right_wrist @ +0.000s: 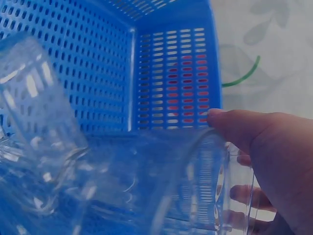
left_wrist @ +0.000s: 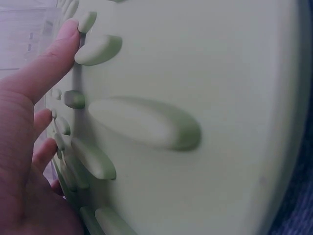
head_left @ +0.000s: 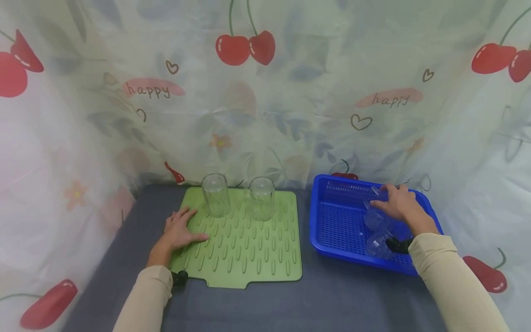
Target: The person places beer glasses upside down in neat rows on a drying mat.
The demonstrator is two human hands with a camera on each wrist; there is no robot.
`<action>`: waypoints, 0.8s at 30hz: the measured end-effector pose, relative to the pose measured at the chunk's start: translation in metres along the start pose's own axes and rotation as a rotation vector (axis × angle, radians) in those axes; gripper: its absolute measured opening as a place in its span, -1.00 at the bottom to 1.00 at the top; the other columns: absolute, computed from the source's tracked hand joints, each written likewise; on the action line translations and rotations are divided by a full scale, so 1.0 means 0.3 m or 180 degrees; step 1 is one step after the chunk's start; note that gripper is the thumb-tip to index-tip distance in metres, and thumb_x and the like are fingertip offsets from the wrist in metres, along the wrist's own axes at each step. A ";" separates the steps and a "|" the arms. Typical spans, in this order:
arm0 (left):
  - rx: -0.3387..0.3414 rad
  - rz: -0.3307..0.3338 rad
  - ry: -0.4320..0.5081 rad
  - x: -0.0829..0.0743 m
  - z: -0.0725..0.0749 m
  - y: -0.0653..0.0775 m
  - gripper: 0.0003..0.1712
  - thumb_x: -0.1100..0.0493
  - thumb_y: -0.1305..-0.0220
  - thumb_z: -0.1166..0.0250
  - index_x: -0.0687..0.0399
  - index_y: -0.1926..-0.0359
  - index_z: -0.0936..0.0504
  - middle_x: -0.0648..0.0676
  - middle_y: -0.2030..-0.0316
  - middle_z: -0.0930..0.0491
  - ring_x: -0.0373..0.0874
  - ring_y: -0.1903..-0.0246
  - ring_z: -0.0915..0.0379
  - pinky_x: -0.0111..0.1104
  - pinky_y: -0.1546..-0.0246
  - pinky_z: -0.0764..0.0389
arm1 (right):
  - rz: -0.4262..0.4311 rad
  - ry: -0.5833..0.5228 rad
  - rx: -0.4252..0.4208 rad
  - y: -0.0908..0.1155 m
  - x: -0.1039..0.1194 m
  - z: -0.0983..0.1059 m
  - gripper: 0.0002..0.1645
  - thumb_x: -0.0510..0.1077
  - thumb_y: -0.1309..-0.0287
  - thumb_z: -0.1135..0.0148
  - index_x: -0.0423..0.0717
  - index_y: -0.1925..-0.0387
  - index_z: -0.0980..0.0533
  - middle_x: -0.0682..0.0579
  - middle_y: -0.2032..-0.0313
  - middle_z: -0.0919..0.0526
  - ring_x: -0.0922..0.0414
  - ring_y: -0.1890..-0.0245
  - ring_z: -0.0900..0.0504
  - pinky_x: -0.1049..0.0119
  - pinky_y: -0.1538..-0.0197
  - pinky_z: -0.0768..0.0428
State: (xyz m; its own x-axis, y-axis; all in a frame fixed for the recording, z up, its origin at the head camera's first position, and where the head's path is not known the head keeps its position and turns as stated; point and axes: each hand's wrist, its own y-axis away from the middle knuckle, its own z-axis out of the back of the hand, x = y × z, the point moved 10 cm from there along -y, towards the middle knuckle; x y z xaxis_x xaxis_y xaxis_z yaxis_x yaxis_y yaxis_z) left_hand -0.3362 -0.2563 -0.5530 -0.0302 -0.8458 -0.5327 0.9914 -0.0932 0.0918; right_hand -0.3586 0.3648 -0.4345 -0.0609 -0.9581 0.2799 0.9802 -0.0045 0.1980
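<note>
My left hand [head_left: 178, 233] rests on the left part of a green ridged drying mat [head_left: 236, 258], its thumb and fingers spread. The thumb [left_wrist: 54, 56] lies against the raised ridges in the left wrist view. Two clear glass mugs [head_left: 216, 196] stand side by side at the mat's far edge. Over the right side of a blue basket [head_left: 332, 252], my right hand [head_left: 400, 203] grips a clear glass [right_wrist: 146, 171] by one end, thumb on one side and fingers on the other. Beside it in the basket lie other clear glasses [head_left: 378, 244].
The perforated blue basket stands to the right of the mat on a dark grey tabletop [head_left: 269, 306]. A patterned curtain [head_left: 290, 115] with cherries hangs close behind and along both sides. The basket's rim rises around the glasses.
</note>
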 end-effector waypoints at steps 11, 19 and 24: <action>0.0033 0.0022 -0.0043 0.014 -0.014 -0.016 0.27 -0.36 -0.02 -0.53 0.10 -0.58 -0.16 0.35 -0.59 0.07 0.56 -0.53 0.33 0.49 -0.41 0.08 | 0.0186 0.0085 -0.0120 -0.002 0.068 0.066 -0.08 0.24 -0.33 -0.23 -0.33 -0.41 -0.25 -0.66 -0.34 -0.11 -0.59 -0.28 -0.20 -0.50 -0.21 -0.34; 0.0020 0.0016 -0.0044 0.014 -0.010 -0.015 0.28 -0.36 -0.01 -0.53 0.10 -0.58 -0.16 0.35 -0.59 0.07 0.56 -0.53 0.33 0.49 -0.40 0.08 | 0.0418 0.0106 -0.0211 0.011 0.149 0.122 -0.11 0.23 -0.34 -0.24 -0.29 -0.42 -0.27 -0.58 -0.35 -0.21 -0.49 -0.33 -0.21 -0.44 -0.24 -0.34; 0.0045 0.0023 0.0004 0.017 -0.019 -0.015 0.28 -0.37 -0.01 -0.53 0.08 -0.59 -0.15 0.34 -0.60 0.09 0.55 -0.53 0.36 0.50 -0.39 0.09 | 0.0569 0.0105 -0.0357 0.033 0.212 0.169 -0.10 0.26 -0.33 -0.25 -0.28 -0.41 -0.30 -0.55 -0.32 -0.28 -0.46 -0.32 -0.26 -0.41 -0.25 -0.36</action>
State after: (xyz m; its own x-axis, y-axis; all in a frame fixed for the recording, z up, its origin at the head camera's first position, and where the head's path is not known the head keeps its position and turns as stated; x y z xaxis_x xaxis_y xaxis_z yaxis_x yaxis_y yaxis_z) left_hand -0.3401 -0.2573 -0.5610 -0.0231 -0.8458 -0.5330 0.9897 -0.0947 0.1074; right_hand -0.3623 0.3183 -0.3671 0.1202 -0.9554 0.2699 0.9898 0.1363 0.0417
